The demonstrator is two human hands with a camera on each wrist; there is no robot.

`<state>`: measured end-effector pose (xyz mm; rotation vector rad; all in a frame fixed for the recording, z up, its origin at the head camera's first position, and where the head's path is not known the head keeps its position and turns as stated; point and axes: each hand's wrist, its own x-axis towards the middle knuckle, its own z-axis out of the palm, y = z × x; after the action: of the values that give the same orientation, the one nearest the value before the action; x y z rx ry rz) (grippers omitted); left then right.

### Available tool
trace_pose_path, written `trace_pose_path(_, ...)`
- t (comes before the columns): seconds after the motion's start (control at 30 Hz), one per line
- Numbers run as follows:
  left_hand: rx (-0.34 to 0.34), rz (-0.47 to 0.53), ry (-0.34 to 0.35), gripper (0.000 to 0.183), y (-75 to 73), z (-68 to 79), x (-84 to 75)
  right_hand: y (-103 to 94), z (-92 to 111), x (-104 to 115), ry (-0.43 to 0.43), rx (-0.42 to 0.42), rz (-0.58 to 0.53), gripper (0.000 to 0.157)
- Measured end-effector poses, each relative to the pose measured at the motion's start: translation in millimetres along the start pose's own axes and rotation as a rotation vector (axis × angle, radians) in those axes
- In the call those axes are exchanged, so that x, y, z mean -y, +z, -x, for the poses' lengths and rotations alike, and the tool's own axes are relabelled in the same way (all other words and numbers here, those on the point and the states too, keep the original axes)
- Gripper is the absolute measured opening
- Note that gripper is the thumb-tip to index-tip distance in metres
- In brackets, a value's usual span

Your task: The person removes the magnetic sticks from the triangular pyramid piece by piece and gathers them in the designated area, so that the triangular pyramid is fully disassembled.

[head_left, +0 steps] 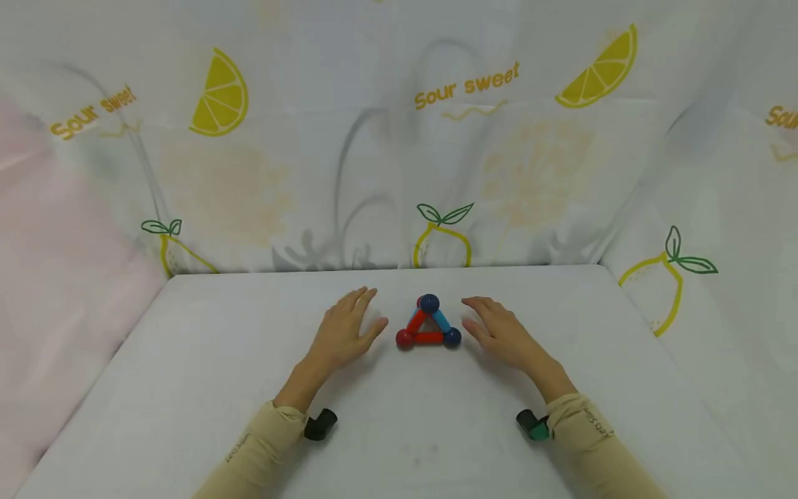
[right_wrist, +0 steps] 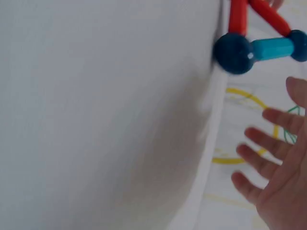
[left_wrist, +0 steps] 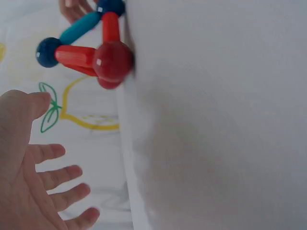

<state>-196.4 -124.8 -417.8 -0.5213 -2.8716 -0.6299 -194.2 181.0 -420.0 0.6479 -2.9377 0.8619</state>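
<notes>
A small frame of magnetic sticks and balls [head_left: 429, 338] stands on the table in the head view, triangular from the front. At its front left corner sits a red ball [left_wrist: 114, 61]; the front right corner has a dark blue ball [right_wrist: 233, 53], and another dark blue ball [head_left: 429, 303] tops it. Red sticks and a light blue stick [right_wrist: 273, 49] join them; a further red ball is partly hidden behind the top. My left hand [head_left: 343, 333] hovers left of the frame, fingers spread, apart from it. On the other side my right hand [head_left: 503, 336] mirrors this, holding nothing.
The white table [head_left: 399, 430] ends at a back edge, where a white curtain [head_left: 324, 173] with lemon prints hangs. Black wrist cameras, one on the left wrist [head_left: 321, 424] and one on the right [head_left: 532, 424], jut inward from beige sleeves.
</notes>
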Motion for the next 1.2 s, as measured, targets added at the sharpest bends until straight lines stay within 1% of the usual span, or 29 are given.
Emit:
trace_pose_path(0.07, -0.005, 0.152, 0.046, 0.058, 2.4, -2.7, -11.4, 5.5, -2.9, 8.4, -0.032, -0.007, -0.079, 0.049)
trace_pose_path(0.13, 0.001, 0.294, 0.097, 0.056, 8.1, -6.7, -23.1, 12.2, -6.3, 16.1, -0.064, -0.025, -0.143, 0.047)
trace_pose_path(0.2, 0.004, 0.409, 0.156, 0.055, 15.4, -11.9, -34.3, 18.9, -10.1, 22.6, -0.103, -0.065, -0.176, 0.045)
trace_pose_path(0.23, 0.003, 0.448, 0.186, 0.054, 19.3, -14.9, -39.7, 21.9, -11.7, 24.9, -0.123, -0.091, -0.185, 0.044)
trace_pose_path(0.3, -0.008, 0.494, 0.241, 0.053, 26.3, -20.3, -49.6, 26.8, -14.6, 28.7, -0.155, -0.146, -0.191, 0.038)
trace_pose_path(0.37, -0.041, 0.508, 0.285, 0.049, 32.0, -24.4, -57.0, 30.5, -15.7, 30.8, -0.160, -0.189, -0.193, 0.032)
trace_pose_path(0.47, -0.102, 0.507, 0.295, 0.040, 36.7, -27.1, -63.3, 33.8, -14.6, 32.4, -0.148, -0.213, -0.193, 0.026)
trace_pose_path(0.53, -0.142, 0.505, 0.271, 0.034, 36.9, -26.6, -63.0, 34.7, -13.6, 33.1, -0.147, -0.215, -0.174, 0.024)
trace_pose_path(0.63, -0.175, 0.528, 0.186, 0.031, 32.5, -26.5, -54.5, 31.7, -13.7, 33.8, -0.130, -0.219, -0.167, 0.024)
trace_pose_path(0.7, -0.187, 0.544, 0.106, 0.031, 27.8, -27.0, -43.6, 26.5, -14.4, 32.6, -0.095, -0.220, -0.186, 0.025)
trace_pose_path(0.77, -0.183, 0.566, 0.033, 0.032, 23.0, -26.6, -31.4, 20.2, -14.5, 28.9, -0.051, -0.213, -0.208, 0.026)
trace_pose_path(0.87, -0.148, 0.570, -0.038, 0.034, 18.0, -24.6, -13.7, 12.1, -13.4, 19.7, 0.001, -0.193, -0.202, 0.026)
trace_pose_path(0.93, -0.115, 0.556, -0.054, 0.034, 17.1, -22.0, -4.4, 8.1, -11.3, 12.7, 0.026, -0.178, -0.180, 0.023)
trace_pose_path(1.07, -0.049, 0.524, -0.072, 0.031, 19.3, -17.8, 8.5, 1.3, -4.4, -0.5, 0.109, -0.132, -0.157, 0.015)
trace_pose_path(1.2, 0.025, 0.489, -0.050, 0.029, 24.4, -16.5, 15.9, -5.2, 2.3, -9.7, 0.194, -0.046, -0.161, 0.014)
